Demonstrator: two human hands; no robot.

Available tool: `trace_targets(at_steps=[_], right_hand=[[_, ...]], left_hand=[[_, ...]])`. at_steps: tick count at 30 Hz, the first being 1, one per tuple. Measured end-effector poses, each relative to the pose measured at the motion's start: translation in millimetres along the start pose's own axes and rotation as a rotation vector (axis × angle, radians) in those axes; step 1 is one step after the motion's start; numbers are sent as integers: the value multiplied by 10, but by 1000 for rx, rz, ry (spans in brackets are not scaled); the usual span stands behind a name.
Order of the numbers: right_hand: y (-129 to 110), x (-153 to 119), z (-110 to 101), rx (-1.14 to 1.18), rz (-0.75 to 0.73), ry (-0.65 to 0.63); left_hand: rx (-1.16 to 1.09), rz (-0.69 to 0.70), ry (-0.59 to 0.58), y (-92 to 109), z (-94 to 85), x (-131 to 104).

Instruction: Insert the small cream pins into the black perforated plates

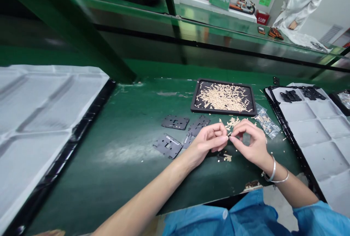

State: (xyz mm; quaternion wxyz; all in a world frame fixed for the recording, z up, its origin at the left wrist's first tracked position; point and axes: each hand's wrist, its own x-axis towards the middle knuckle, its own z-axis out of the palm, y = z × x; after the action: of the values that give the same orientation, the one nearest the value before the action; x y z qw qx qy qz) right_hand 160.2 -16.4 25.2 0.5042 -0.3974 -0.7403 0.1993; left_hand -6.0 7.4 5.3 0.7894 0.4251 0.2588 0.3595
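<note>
My left hand point(210, 139) and my right hand point(250, 141) meet fingertip to fingertip over the green bench, both closed in a pinch. Between them is something tiny; a dark edge and a pale sliver show there, too small to name. Left of my hands lie several flat black plastic plates point(175, 122) with cut-outs. Beyond my fingers is a loose pile of small tan strips point(232, 122). A few more tan pieces point(227, 157) and small dark bits lie below my hands, partly hidden by them.
A black tray point(194, 106) heaped with tan strips stands behind my hands. A clear plastic bag point(269, 123) lies at right. White compartmented trays flank both sides; the right one point(298, 114) holds black parts. A green post point(109, 54) rises at left. Another person point(300, 3) stands across the bench.
</note>
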Motion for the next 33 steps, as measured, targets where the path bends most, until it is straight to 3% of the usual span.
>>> trace_targets(at_steps=[7,12,14,16,19,21,24,28,33], right_hand=[[87,34,-16,531,561,-220],[144,40,-38,790,794,-317],[174,33,-57,814,813,-301],[197,33,-82,802,796,-250],[205,56,-115,754,762,-136],[199,76,-123,728,753,-74],[196,93,-113,718,758,-40],[207,85,-95,707,761,-48],[179,83,-93,701,648,-33]], left_hand=[[78,31,47,-50,-27,17],[86,-43,10,-30,-23,43],[151,-51,20,48,-22,34],[336,-32,111,163,-31,6],[956,31,459,321,-82,-42],[1428,-1,627,365,-139,-56],[1814,-112,602,338,-219,-39],[1819,-63,543,260,-243,-7],[1356,139,603,183,-173,-20]])
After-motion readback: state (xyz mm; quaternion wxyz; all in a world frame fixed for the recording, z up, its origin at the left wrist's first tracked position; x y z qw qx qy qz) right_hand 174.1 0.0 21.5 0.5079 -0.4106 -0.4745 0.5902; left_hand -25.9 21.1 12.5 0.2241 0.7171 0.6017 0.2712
